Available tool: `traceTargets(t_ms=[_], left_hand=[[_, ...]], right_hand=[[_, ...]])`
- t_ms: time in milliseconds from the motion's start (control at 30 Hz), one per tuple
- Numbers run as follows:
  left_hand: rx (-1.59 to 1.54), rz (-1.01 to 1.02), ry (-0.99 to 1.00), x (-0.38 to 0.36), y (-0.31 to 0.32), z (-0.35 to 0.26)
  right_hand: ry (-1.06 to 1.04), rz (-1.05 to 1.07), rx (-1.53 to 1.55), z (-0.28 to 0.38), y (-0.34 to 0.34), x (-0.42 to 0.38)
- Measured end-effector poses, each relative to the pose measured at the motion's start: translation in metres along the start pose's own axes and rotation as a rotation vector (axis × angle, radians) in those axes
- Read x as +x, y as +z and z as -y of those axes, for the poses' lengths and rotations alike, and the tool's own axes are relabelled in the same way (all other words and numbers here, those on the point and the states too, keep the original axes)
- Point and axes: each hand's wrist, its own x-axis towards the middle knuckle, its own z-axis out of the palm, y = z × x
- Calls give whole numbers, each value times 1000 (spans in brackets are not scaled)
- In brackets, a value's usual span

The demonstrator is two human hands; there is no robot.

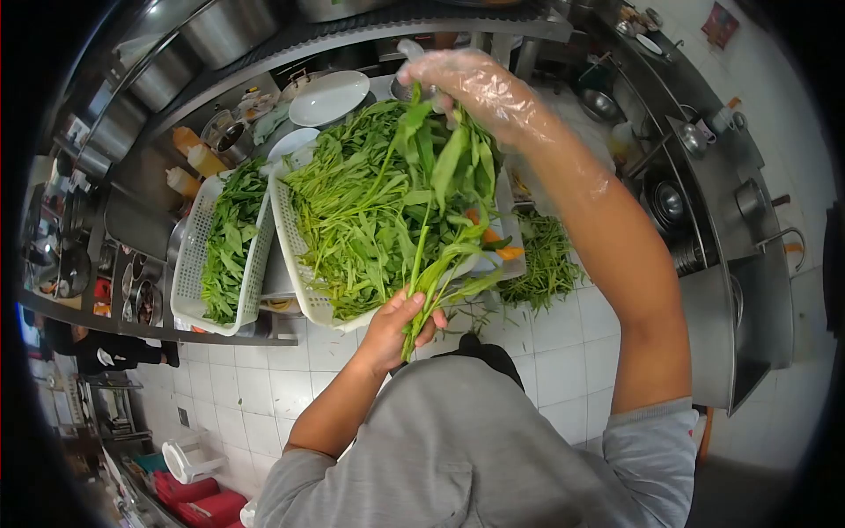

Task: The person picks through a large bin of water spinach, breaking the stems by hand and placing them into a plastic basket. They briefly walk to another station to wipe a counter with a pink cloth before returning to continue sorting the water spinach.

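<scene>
A bunch of green stalks (429, 264) is held between both hands. The left hand (398, 324), bare, is closed round the bottom ends of the stalks, low in the view, just above the grey shirt (458, 458). The right hand (471, 84) is covered w/ a thin clear plastic glove and is pinched on the leafy tops, up near the shelf (352, 31). The bunch is stretched long between the 2 hands, right over the big white basket (295, 264).

That basket is piled high w/ loose green leaves (352, 202). Some orange bits (497, 246) are seen at its right side. A 2nd white basket (189, 264), narrower, is set just beside it on the left and is also filled w/ greens. More thin green stems (546, 260) are spread on the bench to the right of the big basket.

Behind the baskets, white plates (330, 97) and orange bottles (198, 158) are kept. Metal pots (224, 31) are stored on the shelf above. A metal sink unit (748, 290) is seen at far right. White floor tiles (546, 361) are seen below.
</scene>
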Motion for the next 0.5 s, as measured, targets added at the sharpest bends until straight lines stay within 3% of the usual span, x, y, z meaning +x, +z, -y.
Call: traceTargets(t_ms=[100, 167, 200, 300, 500], left_hand=[[-20, 6, -16, 5, -5, 4], [-71, 40, -52, 6, -10, 7], [-71, 40, -55, 7, -10, 8], [-153, 39, -80, 9, -11, 10], [-266, -10, -135, 16, -2, 5]], right_hand=[[-141, -69, -63, 12, -8, 4], [-286, -198, 173, 21, -12, 10], [-102, -134, 309, 37, -20, 4], [-263, -407, 348, 59, -24, -4], [-387, -472, 802, 93, -59, -25]])
